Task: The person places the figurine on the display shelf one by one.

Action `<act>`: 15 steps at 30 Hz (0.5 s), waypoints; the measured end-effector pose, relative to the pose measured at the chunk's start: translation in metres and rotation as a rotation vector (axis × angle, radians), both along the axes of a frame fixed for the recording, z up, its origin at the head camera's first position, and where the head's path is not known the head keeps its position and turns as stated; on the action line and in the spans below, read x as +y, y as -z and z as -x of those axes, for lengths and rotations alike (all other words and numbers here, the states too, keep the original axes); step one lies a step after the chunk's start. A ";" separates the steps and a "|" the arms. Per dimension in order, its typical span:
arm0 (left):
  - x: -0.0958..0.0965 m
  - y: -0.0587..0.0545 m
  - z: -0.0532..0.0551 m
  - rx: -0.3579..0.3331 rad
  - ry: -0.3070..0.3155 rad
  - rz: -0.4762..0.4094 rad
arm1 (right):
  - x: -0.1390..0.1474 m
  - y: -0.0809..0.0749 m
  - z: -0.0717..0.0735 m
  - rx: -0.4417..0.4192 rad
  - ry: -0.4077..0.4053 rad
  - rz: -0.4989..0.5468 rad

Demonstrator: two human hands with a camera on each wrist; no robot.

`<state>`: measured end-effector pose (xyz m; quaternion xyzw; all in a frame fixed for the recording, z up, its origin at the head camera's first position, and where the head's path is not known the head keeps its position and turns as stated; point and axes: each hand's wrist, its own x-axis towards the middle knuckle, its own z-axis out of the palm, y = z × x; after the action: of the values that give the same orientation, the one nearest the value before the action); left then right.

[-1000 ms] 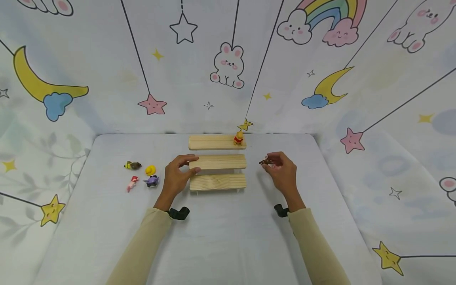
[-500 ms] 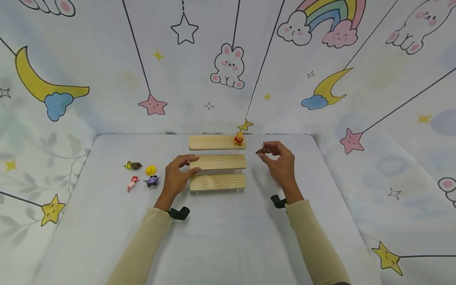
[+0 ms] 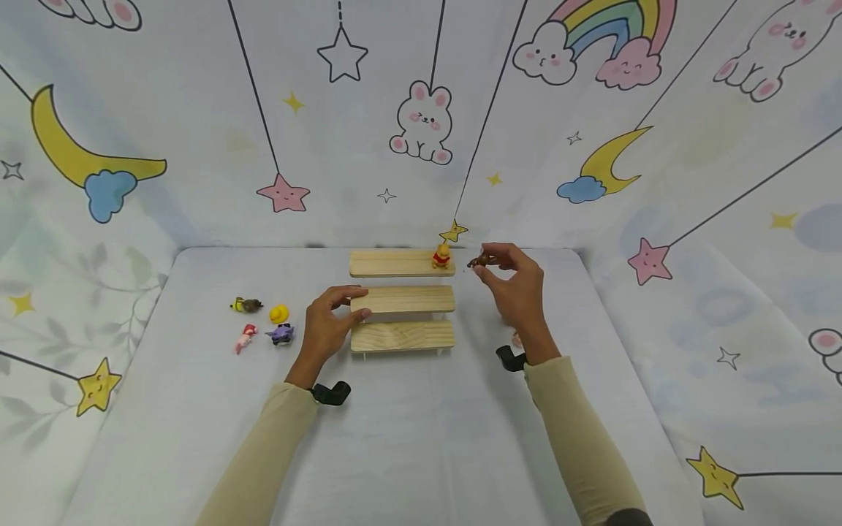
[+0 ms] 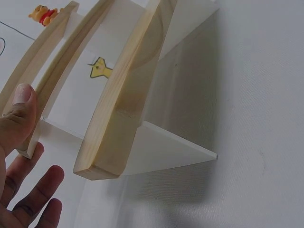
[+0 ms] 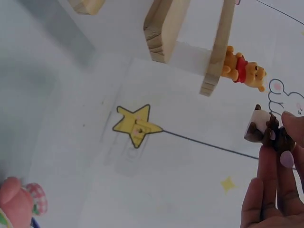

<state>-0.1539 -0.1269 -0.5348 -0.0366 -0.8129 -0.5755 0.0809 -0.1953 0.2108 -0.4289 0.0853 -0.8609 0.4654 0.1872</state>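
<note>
A small wooden three-tier display stand (image 3: pixel 401 299) with white supports stands on the table. My left hand (image 3: pixel 327 325) grips the left end of its middle plank, thumb on one face and fingers (image 4: pixel 46 184) on the other. My right hand (image 3: pixel 522 296) pinches a small dark brown figurine with a whitish part (image 5: pixel 262 126) between thumb and fingers. It hangs just right of the top plank. A yellow bear figurine in a red shirt (image 3: pixel 441 257) stands at that plank's right end, close to the held figurine.
Left of the stand lie a yellow-and-brown figurine (image 3: pixel 246 305), a yellow one (image 3: pixel 279 314), a red-and-pink one (image 3: pixel 246 338) and a purple one (image 3: pixel 281 334). A pink figurine (image 5: pixel 18 202) is on the right, mostly behind my right wrist in the head view. A printed cloth wall (image 3: pixel 342 146) rises behind.
My right hand has moved away from me and slightly left with the brown figurine, to the level of the top plank. The left hand keeps its grip on the middle plank.
</note>
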 end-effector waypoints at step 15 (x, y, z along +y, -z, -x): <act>0.000 -0.001 0.000 -0.003 0.000 -0.001 | -0.012 -0.019 0.008 0.091 -0.074 0.026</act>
<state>-0.1535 -0.1268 -0.5342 -0.0359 -0.8127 -0.5760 0.0799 -0.2032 0.1988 -0.4097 0.1358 -0.8415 0.4790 0.2099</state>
